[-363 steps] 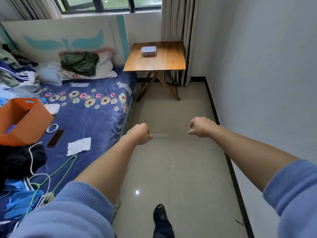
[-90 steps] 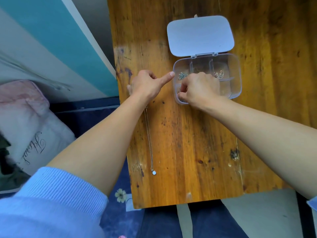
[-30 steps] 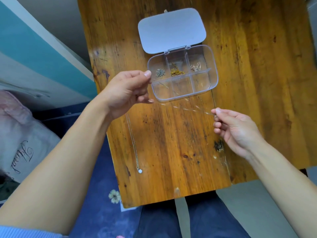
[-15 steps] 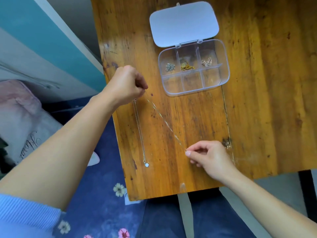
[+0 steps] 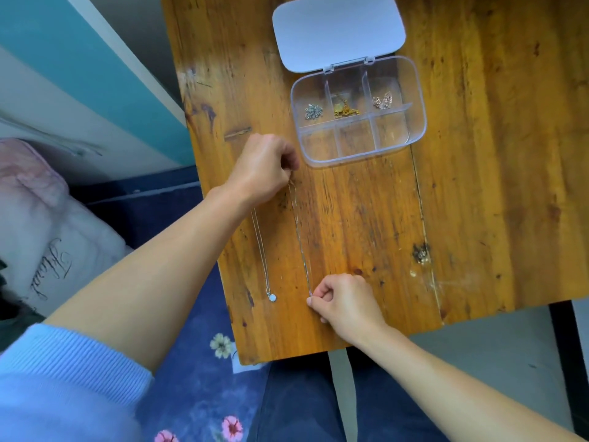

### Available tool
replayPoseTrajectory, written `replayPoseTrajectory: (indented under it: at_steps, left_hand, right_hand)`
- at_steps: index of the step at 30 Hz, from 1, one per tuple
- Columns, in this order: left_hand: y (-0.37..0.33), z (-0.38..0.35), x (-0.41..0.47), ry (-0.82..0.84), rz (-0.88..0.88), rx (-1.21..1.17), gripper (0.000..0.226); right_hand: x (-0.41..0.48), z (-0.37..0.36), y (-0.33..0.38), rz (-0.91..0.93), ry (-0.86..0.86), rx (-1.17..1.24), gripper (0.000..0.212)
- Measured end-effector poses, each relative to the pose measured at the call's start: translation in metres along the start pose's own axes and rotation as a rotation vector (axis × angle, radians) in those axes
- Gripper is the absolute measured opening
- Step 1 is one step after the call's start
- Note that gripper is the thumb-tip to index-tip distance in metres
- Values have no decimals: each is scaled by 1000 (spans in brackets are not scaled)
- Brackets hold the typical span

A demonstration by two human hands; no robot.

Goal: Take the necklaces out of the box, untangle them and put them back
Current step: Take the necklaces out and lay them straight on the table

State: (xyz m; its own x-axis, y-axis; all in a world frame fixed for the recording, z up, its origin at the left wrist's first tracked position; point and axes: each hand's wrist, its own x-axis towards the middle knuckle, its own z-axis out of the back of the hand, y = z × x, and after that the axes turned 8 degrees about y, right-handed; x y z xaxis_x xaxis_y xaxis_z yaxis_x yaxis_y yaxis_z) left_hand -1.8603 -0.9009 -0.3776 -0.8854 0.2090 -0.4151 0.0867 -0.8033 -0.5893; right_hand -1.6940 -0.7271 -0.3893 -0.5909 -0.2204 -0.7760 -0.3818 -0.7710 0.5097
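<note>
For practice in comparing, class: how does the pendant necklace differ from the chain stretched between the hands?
The pendant necklace lies loose on the table; the stretched chain is pinched by the left hand and right hand. The pendant necklace ends in a pale round pendant; the stretched chain shows none. Both are thin, silvery and nearly straight, side by side.

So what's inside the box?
In the box, back row: silver tangle, gold tangle, pinkish tangle. Front row looks empty. The lid is open, so nothing is hidden.

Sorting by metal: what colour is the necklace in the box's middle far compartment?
The necklace is gold; head view.
</note>
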Motion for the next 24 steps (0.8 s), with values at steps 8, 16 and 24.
replayPoseTrajectory:
  at_steps: [8, 16, 24]
  left_hand:
    - [10, 3, 1, -165, 66, -121, 14]
    - [6, 4, 19, -130, 168, -434, 33]
    - [9, 2, 19, -123, 185, -493, 35]
  right_hand:
    - [-6, 37, 7, 41, -32, -184, 27]
    - [65, 180, 74, 308, -499, -126, 5]
    - [145, 199, 114, 207, -401, -640, 20]
